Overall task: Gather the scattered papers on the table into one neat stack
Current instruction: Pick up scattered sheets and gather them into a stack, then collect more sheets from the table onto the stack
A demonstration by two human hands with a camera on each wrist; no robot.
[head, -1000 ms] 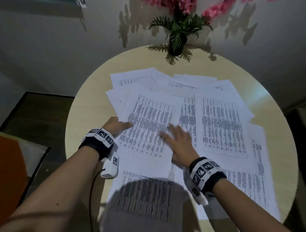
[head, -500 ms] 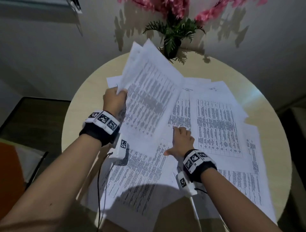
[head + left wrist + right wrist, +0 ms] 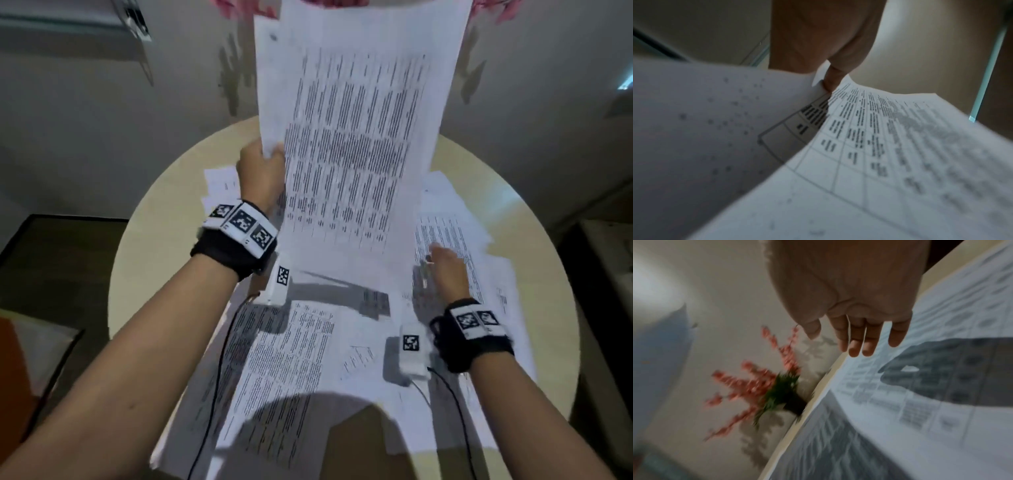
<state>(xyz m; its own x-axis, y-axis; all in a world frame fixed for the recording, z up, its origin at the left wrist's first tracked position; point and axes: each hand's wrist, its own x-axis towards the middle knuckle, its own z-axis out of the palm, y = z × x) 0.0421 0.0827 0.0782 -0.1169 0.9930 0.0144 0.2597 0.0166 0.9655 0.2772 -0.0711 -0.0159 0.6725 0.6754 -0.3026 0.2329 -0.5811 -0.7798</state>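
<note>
My left hand (image 3: 262,168) pinches the left edge of a few printed sheets (image 3: 356,144) and holds them up high above the round table (image 3: 164,219). In the left wrist view the thumb (image 3: 831,79) clamps the lifted sheets (image 3: 879,146) at their edge. My right hand (image 3: 445,270) hovers flat, fingers straight, just over the scattered papers (image 3: 455,246) on the right. The right wrist view shows those fingers (image 3: 857,340) spread above a printed page (image 3: 941,386), casting a shadow on it. More loose papers (image 3: 281,359) lie at the near side.
A dark vase with pink flowers (image 3: 777,394) stands at the table's far edge, hidden behind the lifted sheets in the head view. A dark low table (image 3: 51,260) and an orange seat (image 3: 10,377) lie to the left, below the table.
My left hand has raised the gripped sheets much higher, so they now cover the flowers. My right hand has moved right, off the middle page, and opened flat over the right-hand papers.
</note>
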